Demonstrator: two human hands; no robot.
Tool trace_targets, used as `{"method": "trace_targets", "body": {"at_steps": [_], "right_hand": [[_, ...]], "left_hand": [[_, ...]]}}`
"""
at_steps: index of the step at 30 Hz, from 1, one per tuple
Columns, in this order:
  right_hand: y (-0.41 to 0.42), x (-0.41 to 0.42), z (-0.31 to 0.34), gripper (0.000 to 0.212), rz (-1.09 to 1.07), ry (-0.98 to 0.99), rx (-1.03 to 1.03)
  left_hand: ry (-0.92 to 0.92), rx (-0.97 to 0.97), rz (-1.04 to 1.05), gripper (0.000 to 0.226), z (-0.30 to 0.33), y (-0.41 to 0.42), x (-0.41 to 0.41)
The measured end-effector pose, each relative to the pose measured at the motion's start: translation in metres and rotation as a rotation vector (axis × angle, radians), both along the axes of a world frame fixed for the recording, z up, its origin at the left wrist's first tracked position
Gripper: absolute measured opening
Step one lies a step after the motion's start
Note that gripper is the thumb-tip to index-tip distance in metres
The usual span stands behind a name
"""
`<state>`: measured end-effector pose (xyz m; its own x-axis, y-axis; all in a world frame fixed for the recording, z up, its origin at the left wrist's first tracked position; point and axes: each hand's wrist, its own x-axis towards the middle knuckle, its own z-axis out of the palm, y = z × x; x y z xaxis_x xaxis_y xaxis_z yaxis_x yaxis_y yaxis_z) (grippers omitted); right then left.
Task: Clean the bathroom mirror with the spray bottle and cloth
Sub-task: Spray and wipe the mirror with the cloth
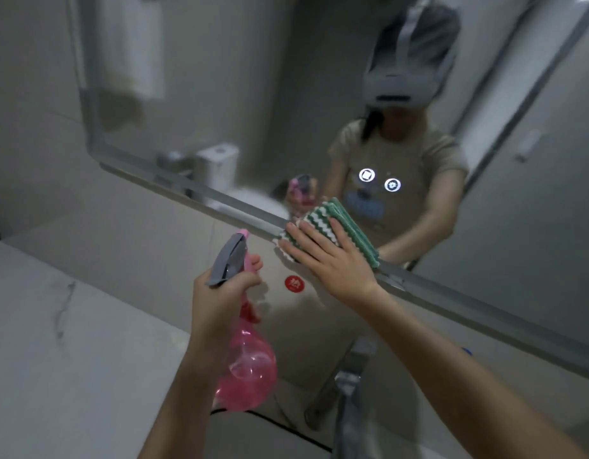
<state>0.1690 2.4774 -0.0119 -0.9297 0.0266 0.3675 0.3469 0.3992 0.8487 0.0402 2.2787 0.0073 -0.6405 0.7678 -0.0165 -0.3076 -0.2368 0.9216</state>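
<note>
The bathroom mirror [220, 94] fills the upper part of the head view, its lower frame running diagonally. My right hand [333, 256] lies flat with straight fingers on a folded green-and-white striped cloth [344, 223], pressing it against the mirror's bottom edge. My left hand [220, 299] grips the neck of a pink translucent spray bottle [245, 362] with a grey trigger head, held upright below and left of the cloth, its nozzle pointing toward the wall. The mirror reflects a person wearing a headset.
A chrome faucet [349, 385] stands below my right forearm. A white marbled countertop [54, 342] spreads at the lower left. A round red sticker [294, 283] is on the wall below the mirror. A toilet and a hanging towel appear only as reflections.
</note>
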Motion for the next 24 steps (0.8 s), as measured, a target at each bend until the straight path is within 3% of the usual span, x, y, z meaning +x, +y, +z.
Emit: {"method": "trace_targets", "body": {"at_steps": [9,15,19,24], "right_hand": [[0.011,0.193,0.020,0.051,-0.105,0.164,0.112],[0.013,0.329,0.014,0.056,-0.273,0.546,0.108],[0.006,0.373,-0.015,0.057,-0.376,0.854,0.028],[0.010,0.388,-0.052,0.058,-0.369,1.110,0.027]], "left_hand": [[0.096,-0.010,-0.174,0.022,0.016,0.009,0.106],[0.128,0.005,-0.279,0.028,0.020,0.024,0.192],[0.202,-0.016,-0.346,0.038,0.018,0.041,0.245],[0.263,-0.045,-0.416,0.019,0.013,0.056,0.290]]}}
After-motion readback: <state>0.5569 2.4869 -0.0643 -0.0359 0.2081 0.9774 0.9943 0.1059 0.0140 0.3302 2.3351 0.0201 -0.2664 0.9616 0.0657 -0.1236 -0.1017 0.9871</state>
